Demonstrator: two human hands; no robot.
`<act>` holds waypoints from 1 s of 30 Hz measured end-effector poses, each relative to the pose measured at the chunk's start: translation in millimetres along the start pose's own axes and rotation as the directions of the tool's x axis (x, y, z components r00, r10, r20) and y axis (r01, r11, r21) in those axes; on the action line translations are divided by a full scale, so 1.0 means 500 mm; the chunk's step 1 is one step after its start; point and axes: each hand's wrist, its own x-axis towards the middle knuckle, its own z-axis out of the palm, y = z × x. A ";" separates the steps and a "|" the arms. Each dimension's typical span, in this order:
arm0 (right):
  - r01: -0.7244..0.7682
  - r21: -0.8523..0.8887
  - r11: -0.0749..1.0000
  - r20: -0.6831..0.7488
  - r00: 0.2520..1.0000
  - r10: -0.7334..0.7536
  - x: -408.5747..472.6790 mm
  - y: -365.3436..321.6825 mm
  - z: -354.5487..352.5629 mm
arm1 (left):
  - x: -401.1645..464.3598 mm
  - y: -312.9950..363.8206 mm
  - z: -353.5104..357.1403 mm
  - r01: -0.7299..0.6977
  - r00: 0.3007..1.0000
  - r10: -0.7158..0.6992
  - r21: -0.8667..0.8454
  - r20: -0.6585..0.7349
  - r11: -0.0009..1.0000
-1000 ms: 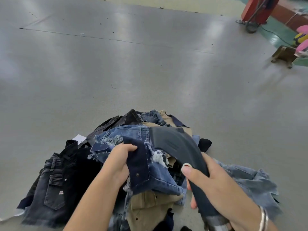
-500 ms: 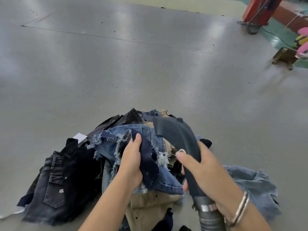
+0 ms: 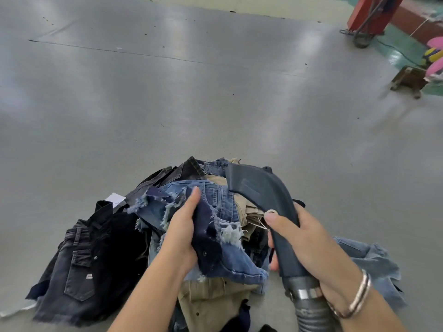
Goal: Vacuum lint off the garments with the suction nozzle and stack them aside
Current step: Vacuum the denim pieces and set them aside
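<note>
Left hand (image 3: 182, 232) is gripping frayed blue denim shorts (image 3: 223, 238) atop the garment pile (image 3: 96, 259) on the grey bench (image 3: 215, 97). Right hand (image 3: 304, 240) is holding the suction nozzle (image 3: 261, 190), its tip hovering just beside the shorts.

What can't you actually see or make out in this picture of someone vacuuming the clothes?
Head view, the only one:
- Nozzle mouth: faces away, so its opening is hidden.
- Hose: cut off by the bottom edge.
- Left hand fingers: buried in the frayed denim shorts.
- Lint: too small to see.
- Lower garments in the pile: covered by those on top.
- Red machine: cut off by the top edge.
</note>
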 end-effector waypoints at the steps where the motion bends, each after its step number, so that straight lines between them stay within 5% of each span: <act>1: 0.001 0.018 1.000 0.010 1.000 -0.001 -0.005 0.006 -0.001 | 0.003 0.002 -0.006 -0.024 0.999 0.027 0.084 -0.042 0.996; 4: -0.014 0.010 1.000 0.038 0.999 0.014 -0.016 0.021 -0.002 | 0.010 0.001 -0.018 -0.004 0.976 0.040 0.166 -0.213 0.986; 9: -0.001 -0.045 0.999 0.046 0.999 0.003 -0.023 0.016 -0.006 | 0.010 0.007 -0.033 0.099 0.979 -0.103 -0.036 -0.178 0.994; 13: 0.035 -0.076 0.997 0.091 0.995 -0.028 -0.035 0.011 -0.003 | 0.013 0.010 -0.025 0.015 0.983 -0.027 -0.069 -0.181 0.997; 17: 0.025 -0.131 0.991 0.184 0.983 0.000 -0.045 0.013 0.014 | 0.023 -0.002 -0.003 -0.193 0.957 0.214 0.118 -0.197 0.974; 21: 0.014 -0.182 0.983 0.253 0.967 0.032 -0.052 0.022 0.034 | 0.021 -0.002 0.009 -0.246 0.956 0.249 0.038 -0.157 0.968; 30: 0.082 -0.157 0.984 0.060 0.996 -0.073 -0.025 -0.007 0.022 | 0.017 -0.007 0.003 -0.185 0.979 0.175 -0.097 -0.101 0.978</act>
